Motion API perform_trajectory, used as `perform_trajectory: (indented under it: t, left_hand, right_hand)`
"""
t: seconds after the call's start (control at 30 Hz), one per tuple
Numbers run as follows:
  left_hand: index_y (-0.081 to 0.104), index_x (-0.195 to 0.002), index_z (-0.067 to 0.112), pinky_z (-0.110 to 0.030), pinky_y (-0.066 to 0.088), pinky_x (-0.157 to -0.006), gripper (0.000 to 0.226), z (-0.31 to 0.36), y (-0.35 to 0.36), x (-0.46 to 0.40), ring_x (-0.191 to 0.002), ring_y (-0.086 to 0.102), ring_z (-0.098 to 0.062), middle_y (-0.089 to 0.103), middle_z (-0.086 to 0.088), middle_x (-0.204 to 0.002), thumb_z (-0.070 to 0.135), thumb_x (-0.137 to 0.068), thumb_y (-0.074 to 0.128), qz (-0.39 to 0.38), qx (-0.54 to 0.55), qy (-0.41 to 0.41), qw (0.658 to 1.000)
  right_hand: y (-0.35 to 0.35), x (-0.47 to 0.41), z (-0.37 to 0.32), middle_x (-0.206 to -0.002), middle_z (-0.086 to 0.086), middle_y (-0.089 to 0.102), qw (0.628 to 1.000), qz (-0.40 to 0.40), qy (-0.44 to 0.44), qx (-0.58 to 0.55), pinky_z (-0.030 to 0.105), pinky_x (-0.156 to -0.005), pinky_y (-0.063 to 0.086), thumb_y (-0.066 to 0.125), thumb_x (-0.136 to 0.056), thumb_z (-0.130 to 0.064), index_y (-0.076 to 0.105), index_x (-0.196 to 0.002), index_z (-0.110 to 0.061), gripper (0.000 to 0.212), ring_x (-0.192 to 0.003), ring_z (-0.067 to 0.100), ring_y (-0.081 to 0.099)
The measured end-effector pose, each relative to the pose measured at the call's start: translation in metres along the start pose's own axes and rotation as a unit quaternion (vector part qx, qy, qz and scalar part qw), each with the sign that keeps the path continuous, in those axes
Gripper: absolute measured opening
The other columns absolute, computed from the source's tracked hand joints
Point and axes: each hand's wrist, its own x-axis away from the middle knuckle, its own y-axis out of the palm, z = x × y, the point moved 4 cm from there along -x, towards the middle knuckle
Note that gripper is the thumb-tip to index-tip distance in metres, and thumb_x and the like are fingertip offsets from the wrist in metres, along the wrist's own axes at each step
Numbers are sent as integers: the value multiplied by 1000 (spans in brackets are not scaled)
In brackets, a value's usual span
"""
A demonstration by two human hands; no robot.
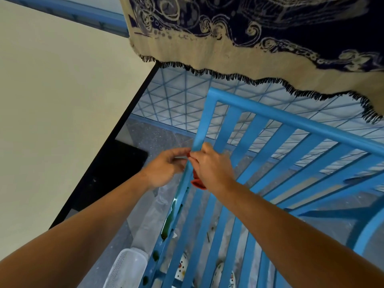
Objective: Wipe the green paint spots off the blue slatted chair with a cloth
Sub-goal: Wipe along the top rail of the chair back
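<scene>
Right hand (pixel 209 169): grips red cloth (pixel 197 182) at chair (pixel 291 121) rail, frame centre.
Left hand (pixel 166 167): pinches cloth's corner.
Paint streak (pixel 168 221): runs along rail, below both hands.

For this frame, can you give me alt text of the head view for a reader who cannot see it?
Both hands hold a red cloth against the left edge rail of a blue slatted chair; the right hand grips it, the left hand pinches its upper end. Green paint spots streak that rail lower down.

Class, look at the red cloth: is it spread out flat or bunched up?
Bunched up. The red cloth shows only as a crumpled wad under the right hand, whose grip closes round it against the blue chair.
</scene>
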Motion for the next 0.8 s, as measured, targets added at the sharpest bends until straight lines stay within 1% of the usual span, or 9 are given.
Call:
perform_trajectory:
  t: [0.1, 0.2, 0.33, 0.43, 0.5, 0.57, 0.63, 0.7, 0.8]
  left_hand:
    - [58, -136, 4, -18, 56, -81, 51, -17, -3, 6, -103, 72, -9, 74, -7, -116, -21, -93, 45, 0, 17, -35, 999]
    - [56, -137, 3, -20, 56, -89, 51, -28, -3, 9, -113, 69, -15, 70, -12, -127, -20, -92, 45, -9, 15, -51, 999]
    - [63, -126, 17, -19, 56, -86, 46, -34, -1, 14, -106, 70, -6, 70, 1, -123, -14, -95, 49, 8, 37, -52, 998]
    - [61, -128, 14, -17, 56, -82, 48, -38, 1, 16, -101, 72, -4, 72, 3, -117, -16, -94, 47, 8, 43, -50, 998]
    - [61, -127, 13, -16, 56, -78, 47, -41, 2, 19, -99, 73, -7, 77, 0, -109, -17, -94, 47, 7, 49, -55, 997]
    - [61, -127, 12, -17, 56, -78, 49, -46, 3, 23, -98, 74, -11, 79, -2, -105, -19, -93, 46, 2, 54, -61, 997]
    - [60, -131, 9, -18, 56, -77, 49, -53, 3, 26, -97, 75, -13, 77, -8, -109, -19, -92, 48, 0, 60, -68, 996]
    - [58, -134, 7, -18, 56, -77, 49, -58, 2, 29, -98, 74, -15, 75, -13, -114, -17, -92, 50, 0, 61, -73, 995]
    - [57, -136, 6, -20, 57, -81, 47, -61, 2, 30, -100, 74, -15, 74, -15, -115, -14, -93, 52, -1, 62, -76, 995]
  right_hand:
    - [-10, -6, 2, -85, -4, 57, 999, 23, -31, 24, 26, -45, 47, 82, -79, -47, 75, -86, -32, 18, -52, 17, 62]
    - [-34, -20, 15, -94, -1, 59, 997, 71, -21, -11, 33, -55, 54, 62, -97, -43, 76, -96, -28, 21, -64, 23, 65]
    - [-43, -18, 18, -91, 2, 59, 986, 135, 31, -88, 31, -54, 52, 65, -96, -39, 78, -97, -26, 19, -64, 25, 65]
    - [-14, 4, 1, -84, 2, 61, 987, 115, 35, -106, 25, -47, 47, 74, -89, -36, 79, -89, -24, 12, -54, 21, 63]
    - [3, 19, -9, -83, 1, 62, 987, 89, 30, -127, 28, -46, 53, 76, -89, -34, 79, -89, -23, 11, -55, 20, 64]
    - [9, 27, -13, -84, 0, 61, 987, 76, 30, -140, 30, -48, 55, 73, -91, -35, 79, -92, -24, 12, -58, 19, 65]
    - [6, 25, -13, -86, 0, 63, 989, 72, 18, -131, 29, -52, 54, 70, -93, -37, 79, -93, -26, 14, -63, 20, 67]
    - [2, 16, -10, -96, -1, 63, 993, 30, -8, -117, 32, -60, 55, 59, -99, -41, 77, -100, -27, 23, -75, 21, 69]
    - [-19, -1, 1, -103, -2, 62, 994, 38, -17, -103, 29, -61, 47, 52, -102, -43, 76, -105, -28, 28, -80, 20, 68]
